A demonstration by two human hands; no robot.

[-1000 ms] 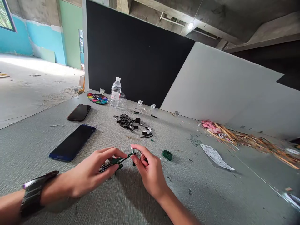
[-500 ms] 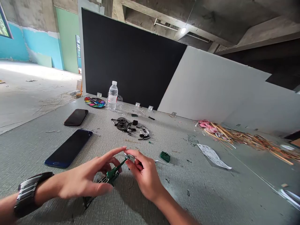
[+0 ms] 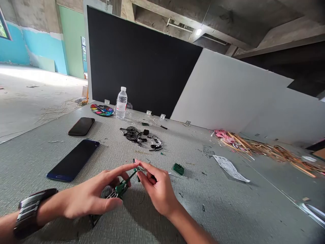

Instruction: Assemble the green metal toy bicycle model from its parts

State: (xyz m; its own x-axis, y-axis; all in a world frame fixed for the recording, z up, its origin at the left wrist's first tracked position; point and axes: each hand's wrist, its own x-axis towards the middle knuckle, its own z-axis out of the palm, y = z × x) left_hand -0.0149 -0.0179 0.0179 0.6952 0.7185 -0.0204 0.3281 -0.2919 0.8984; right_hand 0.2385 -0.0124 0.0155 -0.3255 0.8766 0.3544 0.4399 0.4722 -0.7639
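Observation:
My left hand (image 3: 93, 196), with a striped watch on its wrist, grips a small green and silver model frame (image 3: 121, 187) between thumb and fingers, its forefinger stretched toward the tip. My right hand (image 3: 156, 188) pinches a tiny dark part (image 3: 137, 168) against the frame's upper end. Both hands hover just above the grey table (image 3: 228, 210). A small green block (image 3: 178, 168) lies just right of my right hand.
Two dark phones (image 3: 72, 160) (image 3: 81, 126) lie at the left. Farther back are small black wheels and loose parts (image 3: 142, 137), a water bottle (image 3: 121, 103) and a paint palette (image 3: 102, 110). A printed sheet (image 3: 230, 167) and a heap of sticks (image 3: 264, 150) lie at the right.
My left hand has turned the green frame more upright and extended its forefinger. My right hand stays pinched at the frame's tip. The view has shifted slightly.

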